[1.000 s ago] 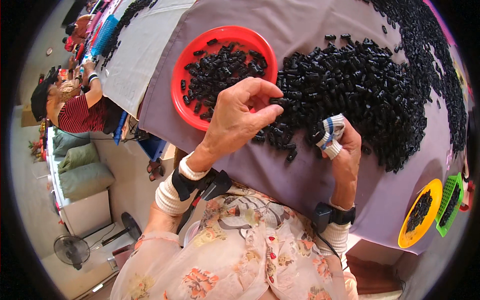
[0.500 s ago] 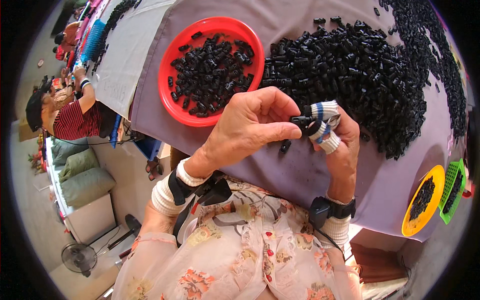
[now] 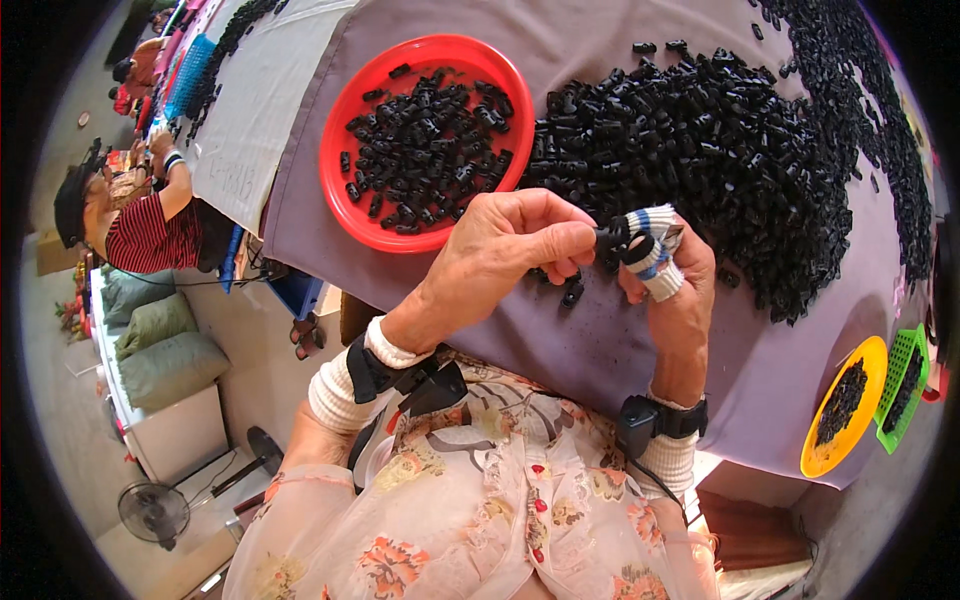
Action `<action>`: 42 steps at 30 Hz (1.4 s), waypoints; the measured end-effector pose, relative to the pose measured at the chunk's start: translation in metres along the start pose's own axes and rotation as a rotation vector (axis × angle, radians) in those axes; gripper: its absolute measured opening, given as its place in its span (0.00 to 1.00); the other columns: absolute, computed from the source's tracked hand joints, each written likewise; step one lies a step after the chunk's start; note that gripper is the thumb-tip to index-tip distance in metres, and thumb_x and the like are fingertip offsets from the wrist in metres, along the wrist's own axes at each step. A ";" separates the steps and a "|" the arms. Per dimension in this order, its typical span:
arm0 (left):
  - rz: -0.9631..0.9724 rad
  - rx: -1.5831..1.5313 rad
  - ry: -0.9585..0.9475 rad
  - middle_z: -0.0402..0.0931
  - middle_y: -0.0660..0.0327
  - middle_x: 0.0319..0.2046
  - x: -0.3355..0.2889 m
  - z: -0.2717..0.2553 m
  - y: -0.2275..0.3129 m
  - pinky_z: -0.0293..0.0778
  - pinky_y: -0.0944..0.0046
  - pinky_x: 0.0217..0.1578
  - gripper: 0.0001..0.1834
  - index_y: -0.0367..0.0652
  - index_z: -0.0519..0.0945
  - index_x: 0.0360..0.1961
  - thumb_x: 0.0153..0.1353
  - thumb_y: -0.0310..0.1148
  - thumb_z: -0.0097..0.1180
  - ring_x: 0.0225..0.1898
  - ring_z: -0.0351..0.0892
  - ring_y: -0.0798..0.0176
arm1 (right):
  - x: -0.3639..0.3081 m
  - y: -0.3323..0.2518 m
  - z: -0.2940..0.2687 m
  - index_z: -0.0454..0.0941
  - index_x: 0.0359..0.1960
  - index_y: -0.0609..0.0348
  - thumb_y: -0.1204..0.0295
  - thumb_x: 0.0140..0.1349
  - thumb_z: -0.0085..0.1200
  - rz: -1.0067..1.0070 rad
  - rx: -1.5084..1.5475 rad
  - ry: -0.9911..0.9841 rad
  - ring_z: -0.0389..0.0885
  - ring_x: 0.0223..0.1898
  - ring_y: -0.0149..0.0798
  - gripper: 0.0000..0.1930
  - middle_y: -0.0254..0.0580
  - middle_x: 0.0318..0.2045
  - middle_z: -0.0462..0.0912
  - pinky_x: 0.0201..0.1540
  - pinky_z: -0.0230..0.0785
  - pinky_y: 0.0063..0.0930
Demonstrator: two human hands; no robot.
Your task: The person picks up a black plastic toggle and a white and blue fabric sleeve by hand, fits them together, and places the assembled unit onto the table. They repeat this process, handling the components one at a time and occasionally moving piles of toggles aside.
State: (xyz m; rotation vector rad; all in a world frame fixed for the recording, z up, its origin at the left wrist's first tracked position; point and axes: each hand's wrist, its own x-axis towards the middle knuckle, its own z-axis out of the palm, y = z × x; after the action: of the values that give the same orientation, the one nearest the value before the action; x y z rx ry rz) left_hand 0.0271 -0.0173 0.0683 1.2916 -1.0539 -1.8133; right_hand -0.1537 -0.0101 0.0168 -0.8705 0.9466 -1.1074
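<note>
Between my two hands, above the near part of the cloth-covered table, is a small black plastic part (image 3: 608, 238). My left hand (image 3: 485, 262) is closed, pinching it with thumb and forefinger. My right hand (image 3: 680, 290) is closed on its other end, with white and blue striped knit covers (image 3: 655, 222) on thumb and finger. A thin dark, shiny edge shows by the right fingers; what it is I cannot tell. Another loose black part (image 3: 572, 292) lies on the cloth just below my hands.
A red round tray (image 3: 330, 170) of black parts stands at the left. Beyond my right hand spreads a large heap of black parts (image 3: 700, 160). A yellow plate (image 3: 815, 458) and green basket (image 3: 907, 345) sit at the right edge. A person in a striped shirt (image 3: 150, 240) works at the far left.
My left hand has turned and drawn its thumb and forefinger closer together around the small black part. The right hand stays nearly in place.
</note>
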 end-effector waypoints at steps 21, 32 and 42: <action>0.153 0.330 0.431 0.74 0.67 0.26 -0.006 -0.075 -0.023 0.68 0.77 0.30 0.10 0.38 0.76 0.36 0.54 0.29 0.57 0.28 0.70 0.78 | 0.002 0.000 -0.001 0.72 0.29 0.57 0.76 0.51 0.50 0.013 -0.079 -0.002 0.65 0.15 0.19 0.04 0.27 0.16 0.71 0.17 0.55 0.12; 0.411 1.199 0.675 0.67 0.59 0.27 0.027 -0.108 -0.027 0.69 0.66 0.28 0.10 0.42 0.78 0.33 0.46 0.27 0.59 0.25 0.70 0.62 | 0.000 -0.003 0.000 0.73 0.28 0.57 0.76 0.49 0.50 0.021 -0.093 0.007 0.65 0.15 0.18 0.03 0.26 0.17 0.71 0.17 0.55 0.11; 0.521 1.092 0.666 0.73 0.60 0.28 0.022 -0.099 -0.023 0.70 0.69 0.28 0.07 0.40 0.76 0.30 0.49 0.28 0.58 0.26 0.73 0.66 | 0.001 0.001 -0.004 0.73 0.28 0.57 0.76 0.49 0.51 0.040 -0.054 0.003 0.65 0.15 0.18 0.04 0.26 0.17 0.71 0.17 0.55 0.11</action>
State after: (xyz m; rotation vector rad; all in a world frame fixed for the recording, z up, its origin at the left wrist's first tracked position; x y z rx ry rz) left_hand 0.1135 -0.0487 0.0207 1.7664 -1.7999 -0.2660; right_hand -0.1570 -0.0109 0.0148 -0.8904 0.9964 -1.0531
